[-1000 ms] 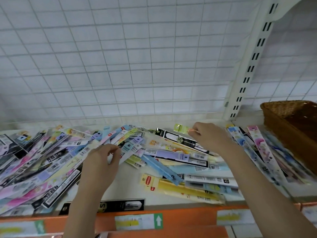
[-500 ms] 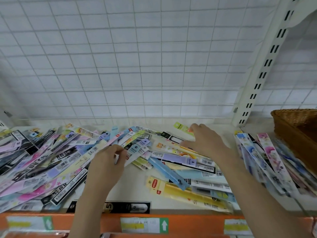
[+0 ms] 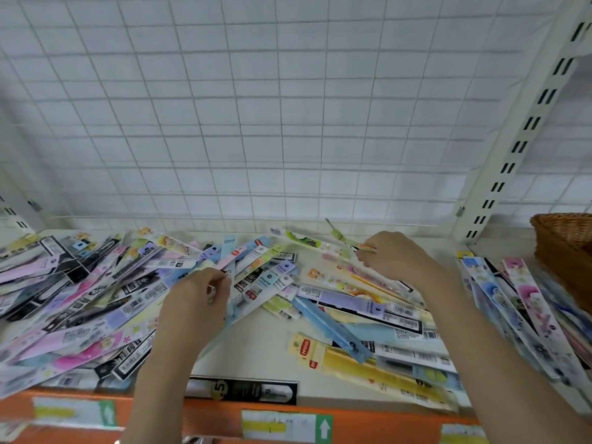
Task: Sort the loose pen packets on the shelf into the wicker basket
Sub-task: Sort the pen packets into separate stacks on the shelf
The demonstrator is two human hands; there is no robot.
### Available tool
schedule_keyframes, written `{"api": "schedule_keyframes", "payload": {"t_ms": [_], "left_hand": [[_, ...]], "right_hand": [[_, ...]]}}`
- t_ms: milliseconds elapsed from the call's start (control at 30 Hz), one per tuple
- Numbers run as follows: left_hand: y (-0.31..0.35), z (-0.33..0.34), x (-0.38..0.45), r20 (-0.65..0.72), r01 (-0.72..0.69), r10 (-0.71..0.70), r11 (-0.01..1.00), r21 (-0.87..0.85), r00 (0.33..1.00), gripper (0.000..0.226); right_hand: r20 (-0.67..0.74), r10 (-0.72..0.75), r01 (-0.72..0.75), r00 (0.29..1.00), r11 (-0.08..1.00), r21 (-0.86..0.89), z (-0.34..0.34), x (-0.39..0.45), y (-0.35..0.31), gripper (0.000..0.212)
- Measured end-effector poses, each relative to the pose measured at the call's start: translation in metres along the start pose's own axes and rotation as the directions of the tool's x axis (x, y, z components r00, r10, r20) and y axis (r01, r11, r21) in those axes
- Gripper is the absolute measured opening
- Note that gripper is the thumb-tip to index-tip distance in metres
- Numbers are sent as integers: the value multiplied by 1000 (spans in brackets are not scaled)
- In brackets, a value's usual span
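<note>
Many loose pen packets (image 3: 96, 296) in pastel and black lie strewn over the white shelf (image 3: 272, 341). My left hand (image 3: 195, 302) is in the middle of the pile, fingers curled and pinching a pale blue packet (image 3: 229, 251) that stands up out of the heap. My right hand (image 3: 394, 257) is farther back, pinching the end of a green and orange packet (image 3: 342, 241) that it lifts off the shelf. The wicker basket (image 3: 563, 251) sits at the far right edge, only partly in view.
A white wire grid (image 3: 256, 107) backs the shelf, with a slotted white upright (image 3: 519, 139) at the right. More packets (image 3: 528, 309) lean beside the basket. An orange front rail (image 3: 208, 415) carries price labels, and a black packet (image 3: 243, 390) lies at the shelf's front edge.
My right hand went from reaching flat over the packets to pinching the green and orange packet and raising it. My left hand stays in the pile, now lifting the blue packet.
</note>
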State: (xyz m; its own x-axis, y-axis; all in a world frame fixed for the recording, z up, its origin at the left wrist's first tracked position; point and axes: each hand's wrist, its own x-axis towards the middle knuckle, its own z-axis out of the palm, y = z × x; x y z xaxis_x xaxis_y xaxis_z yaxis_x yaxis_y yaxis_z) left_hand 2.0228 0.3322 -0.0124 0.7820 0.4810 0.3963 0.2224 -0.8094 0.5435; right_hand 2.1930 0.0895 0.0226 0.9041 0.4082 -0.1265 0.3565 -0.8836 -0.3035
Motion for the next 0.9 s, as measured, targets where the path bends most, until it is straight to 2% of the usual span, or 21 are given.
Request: {"api": "schedule_keyframes", "payload": {"t_ms": [200, 400, 600, 800, 900], "left_hand": [[-1, 7, -1, 6, -19, 19, 1000, 2, 1000, 13], [12, 15, -5, 20, -66, 66, 998, -20, 998, 9], [15, 19, -5, 15, -81, 81, 996, -24, 997, 8], [11, 13, -5, -14, -47, 47, 998, -29, 999, 12], [7, 5, -4, -33, -24, 24, 1000, -11, 999, 13]], "right_hand": [[8, 46, -46, 999, 991, 125, -11, -5, 16, 27], [-3, 51, -50, 999, 993, 107, -9, -22, 20, 22], [-31, 12, -9, 999, 994, 109, 5, -24, 27, 28], [-44, 0, 4, 999, 996, 87, 5, -20, 23, 21], [-50, 1, 1, 999, 999, 40, 10, -18, 17, 37]]}}
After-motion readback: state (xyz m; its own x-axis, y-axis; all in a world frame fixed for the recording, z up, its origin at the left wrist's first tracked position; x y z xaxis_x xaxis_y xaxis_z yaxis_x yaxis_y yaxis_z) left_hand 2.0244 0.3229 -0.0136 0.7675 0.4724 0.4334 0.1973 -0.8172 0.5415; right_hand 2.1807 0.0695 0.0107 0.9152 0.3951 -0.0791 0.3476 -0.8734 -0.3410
